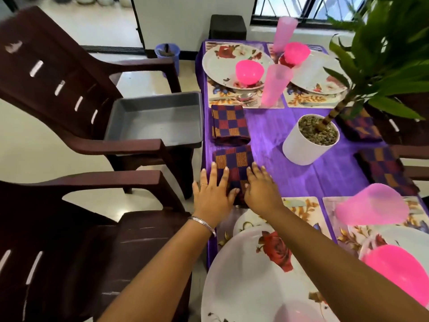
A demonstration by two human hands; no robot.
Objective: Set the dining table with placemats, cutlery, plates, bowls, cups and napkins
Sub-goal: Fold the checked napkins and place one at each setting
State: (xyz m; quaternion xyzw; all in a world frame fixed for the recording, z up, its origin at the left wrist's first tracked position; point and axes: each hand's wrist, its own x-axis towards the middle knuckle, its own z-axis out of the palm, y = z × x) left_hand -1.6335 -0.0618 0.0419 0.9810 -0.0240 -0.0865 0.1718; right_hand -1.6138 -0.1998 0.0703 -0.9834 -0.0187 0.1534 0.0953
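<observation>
Nearest the camera, a white floral plate (250,275) is cut off by the bottom edge, and a blurred pink bowl (399,270) beside it runs out of the right side. Both forearms reach forward over the plate. The left hand (212,191) and right hand (260,184) lie flat with fingers spread on a folded checked napkin (234,163), which sits at the left edge of the purple-covered desk (301,168); its near end is hidden beneath the hands. Just beyond lies a second folded napkin (228,124). Right of it stands a white plant pot (304,145), whose leaves cover part of the far right setting. Farther still, two floral plates carry pink bowls, with two pale pink cups; cutlery there is hard to make out. A grey tray (155,119) rests on a dark chair (58,77) to the left.
</observation>
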